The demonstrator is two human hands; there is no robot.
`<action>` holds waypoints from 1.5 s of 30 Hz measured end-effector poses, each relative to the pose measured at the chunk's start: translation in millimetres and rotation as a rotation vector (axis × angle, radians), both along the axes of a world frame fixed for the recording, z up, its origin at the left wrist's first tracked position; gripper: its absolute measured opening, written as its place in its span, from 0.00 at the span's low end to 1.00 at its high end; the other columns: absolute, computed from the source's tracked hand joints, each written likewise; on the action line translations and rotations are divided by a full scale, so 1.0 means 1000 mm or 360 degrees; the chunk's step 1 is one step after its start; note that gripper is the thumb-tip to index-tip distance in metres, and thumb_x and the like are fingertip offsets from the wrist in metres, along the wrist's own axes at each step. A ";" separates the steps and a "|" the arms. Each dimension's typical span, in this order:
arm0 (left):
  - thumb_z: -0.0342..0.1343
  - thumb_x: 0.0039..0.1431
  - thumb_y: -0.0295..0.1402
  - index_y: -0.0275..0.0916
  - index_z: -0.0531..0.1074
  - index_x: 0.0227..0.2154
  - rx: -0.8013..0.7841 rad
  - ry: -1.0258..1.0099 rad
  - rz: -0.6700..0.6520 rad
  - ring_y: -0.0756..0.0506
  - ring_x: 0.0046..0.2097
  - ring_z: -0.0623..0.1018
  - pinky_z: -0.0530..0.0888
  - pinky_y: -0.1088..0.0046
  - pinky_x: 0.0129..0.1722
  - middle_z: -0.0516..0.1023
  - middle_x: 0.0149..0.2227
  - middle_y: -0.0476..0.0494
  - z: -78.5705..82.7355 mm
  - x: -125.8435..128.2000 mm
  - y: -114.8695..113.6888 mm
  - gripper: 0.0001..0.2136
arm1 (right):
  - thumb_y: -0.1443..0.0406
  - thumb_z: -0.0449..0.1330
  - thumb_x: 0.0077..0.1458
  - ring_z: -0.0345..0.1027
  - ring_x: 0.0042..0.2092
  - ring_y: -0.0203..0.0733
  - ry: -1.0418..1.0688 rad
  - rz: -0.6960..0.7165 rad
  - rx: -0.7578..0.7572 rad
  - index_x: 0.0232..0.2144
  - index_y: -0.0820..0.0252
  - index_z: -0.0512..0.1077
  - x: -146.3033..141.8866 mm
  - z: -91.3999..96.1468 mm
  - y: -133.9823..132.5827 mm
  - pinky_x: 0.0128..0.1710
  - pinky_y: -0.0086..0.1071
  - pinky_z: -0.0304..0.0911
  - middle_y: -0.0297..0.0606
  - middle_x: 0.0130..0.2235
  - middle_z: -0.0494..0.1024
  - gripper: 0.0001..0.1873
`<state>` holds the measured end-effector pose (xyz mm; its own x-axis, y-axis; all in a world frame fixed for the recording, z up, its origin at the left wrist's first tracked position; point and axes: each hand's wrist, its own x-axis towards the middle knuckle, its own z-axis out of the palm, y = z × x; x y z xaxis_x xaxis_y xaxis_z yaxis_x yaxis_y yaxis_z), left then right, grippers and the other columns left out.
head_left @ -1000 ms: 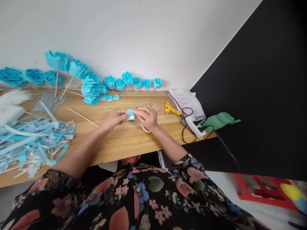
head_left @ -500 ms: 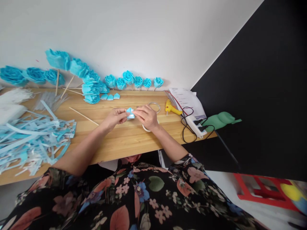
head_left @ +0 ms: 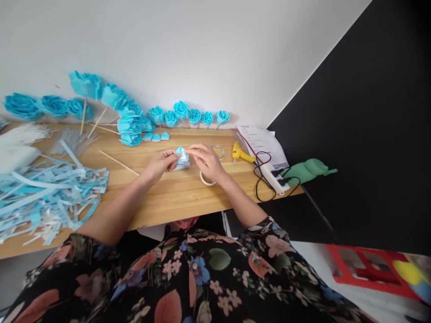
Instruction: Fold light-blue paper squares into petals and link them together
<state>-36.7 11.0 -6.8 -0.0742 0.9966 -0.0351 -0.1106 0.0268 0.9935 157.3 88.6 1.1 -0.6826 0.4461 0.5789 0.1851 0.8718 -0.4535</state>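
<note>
A small light-blue folded paper piece (head_left: 180, 151) with a pointed top is pinched between the thumb and fingers of my left hand (head_left: 160, 165). My right hand (head_left: 206, 160) reaches it from the other side, its fingertips closed at the paper's right edge. Directly below lies a small stack of blue paper pieces (head_left: 183, 164), partly covered. Beside my right hand are a roll of white tape (head_left: 206, 180) and another ring-shaped roll (head_left: 220, 150), partly hidden by the hand. Several pointed blue paper petals (head_left: 156, 137) lie further back on the wooden table (head_left: 151, 211).
Blue paper roses (head_left: 182, 110) on sticks stand along the wall, with more at left. Paper strips (head_left: 50, 193) cover the left end, near a loose wooden stick (head_left: 119, 163). At right are a yellow glue gun (head_left: 242, 153), printed sheets (head_left: 262, 143) and a power strip (head_left: 274, 177) with black cables.
The paper piece has risen slightly off the stack, which now shows more below it. My right hand's fingers have straightened a little over its edge. The view has shifted slightly.
</note>
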 end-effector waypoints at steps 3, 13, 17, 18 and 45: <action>0.64 0.49 0.47 0.39 0.66 0.20 0.0032 0.0045 0.0048 0.55 0.18 0.57 0.50 0.75 0.20 0.64 0.14 0.54 0.000 -0.001 0.000 0.18 | 0.63 0.48 0.68 0.70 0.55 0.42 0.0101 -0.0117 -0.0491 0.59 0.49 0.70 -0.004 0.004 -0.003 0.52 0.38 0.69 0.40 0.54 0.77 0.21; 0.61 0.53 0.50 0.38 0.65 0.20 0.0165 0.0242 0.0086 0.55 0.19 0.59 0.55 0.77 0.21 0.63 0.15 0.54 0.003 0.002 -0.001 0.20 | 0.58 0.62 0.58 0.66 0.34 0.33 0.0292 0.0117 -0.1210 0.57 0.55 0.70 -0.028 -0.005 -0.004 0.35 0.28 0.66 0.31 0.34 0.74 0.25; 0.62 0.51 0.50 0.39 0.66 0.22 0.0162 0.0183 0.0134 0.54 0.19 0.60 0.56 0.77 0.20 0.65 0.15 0.54 0.005 0.001 -0.001 0.19 | 0.60 0.62 0.57 0.63 0.32 0.33 0.0341 0.0121 -0.1157 0.56 0.55 0.71 -0.035 -0.008 0.003 0.33 0.27 0.62 0.30 0.31 0.71 0.25; 0.63 0.49 0.48 0.39 0.67 0.23 0.0159 0.0161 0.0152 0.54 0.19 0.60 0.56 0.77 0.20 0.64 0.15 0.54 0.005 0.001 0.000 0.18 | 0.59 0.63 0.56 0.63 0.31 0.33 0.0342 0.0139 -0.1154 0.56 0.55 0.71 -0.036 -0.008 0.006 0.33 0.27 0.62 0.30 0.31 0.71 0.25; 0.65 0.47 0.50 0.37 0.71 0.22 0.0147 0.0367 0.0167 0.54 0.22 0.61 0.57 0.76 0.21 0.66 0.19 0.52 -0.007 -0.001 0.004 0.19 | 0.52 0.65 0.53 0.66 0.33 0.33 0.0372 0.0276 -0.1366 0.55 0.56 0.73 -0.036 -0.031 0.026 0.34 0.27 0.64 0.31 0.33 0.75 0.29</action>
<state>-37.5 15.0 -13.5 -0.1726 0.9813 0.0852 0.1215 -0.0647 0.9905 121.3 114.7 -29.5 -0.6873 0.6899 0.2272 -0.0960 0.2238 -0.9699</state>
